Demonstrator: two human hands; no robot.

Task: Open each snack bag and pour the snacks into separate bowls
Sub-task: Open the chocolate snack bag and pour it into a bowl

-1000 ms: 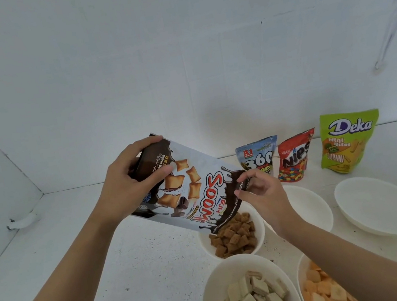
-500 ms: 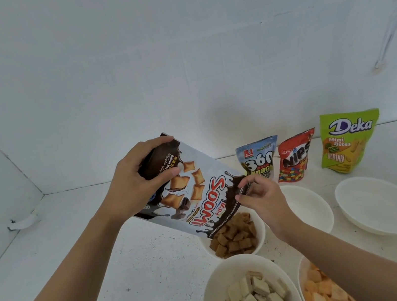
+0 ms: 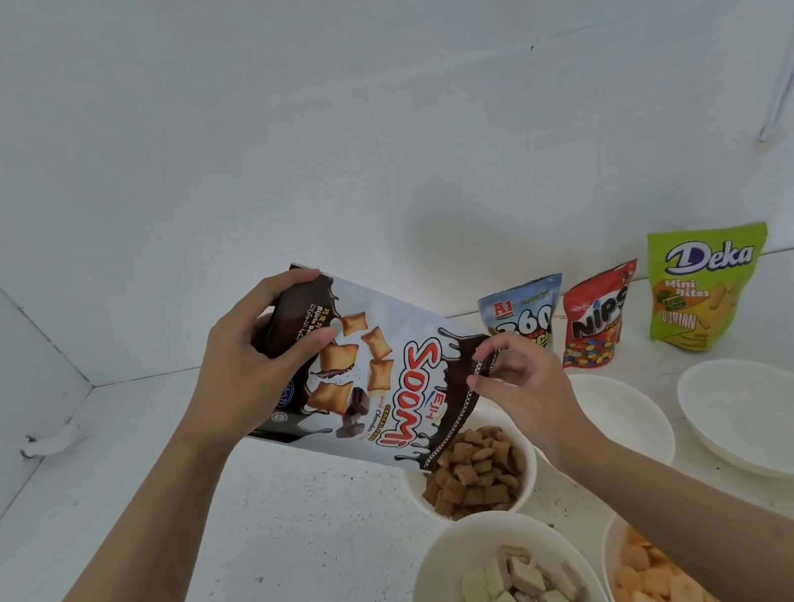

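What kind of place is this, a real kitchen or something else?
Probably a staged recording set, not a kitchen: bare white walls enclose a white tabletop, with snack bags such as the Deka bag lined up behind plain white bowls. No appliances show.
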